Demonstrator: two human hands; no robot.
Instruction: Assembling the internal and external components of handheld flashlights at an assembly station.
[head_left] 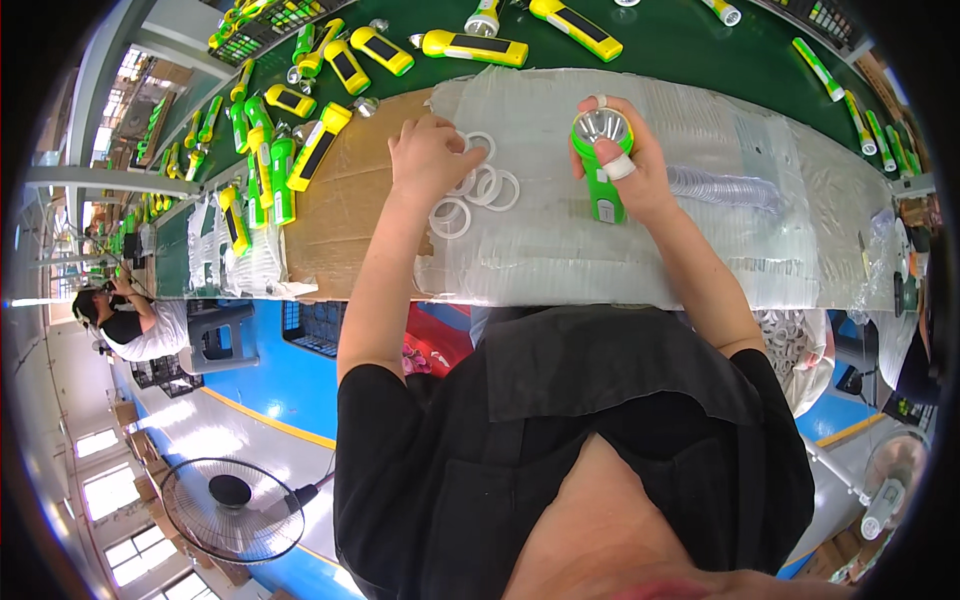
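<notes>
My right hand (640, 165) is wrapped round a green flashlight (606, 200), its round silver reflector facing up toward me. White tape covers parts of the thumb and one finger of that hand. On the left, my left hand (428, 155) is palm down over the table covering, its thumb and fingers apart at the edge of several loose white rings (502, 190). The thumb lies by the uppermost ring; whether it touches that ring I cannot tell. Part of the rings is hidden under the fingers.
A row of nested clear plastic discs (725, 188) lies right of my right hand. Yellow-and-green flashlights (475, 48) lie along the green work surface (680, 45) and pile up at left. A bag of white rings (795, 345) hangs below the table's right side. A fan (232, 510) and another person (150, 325) are at left.
</notes>
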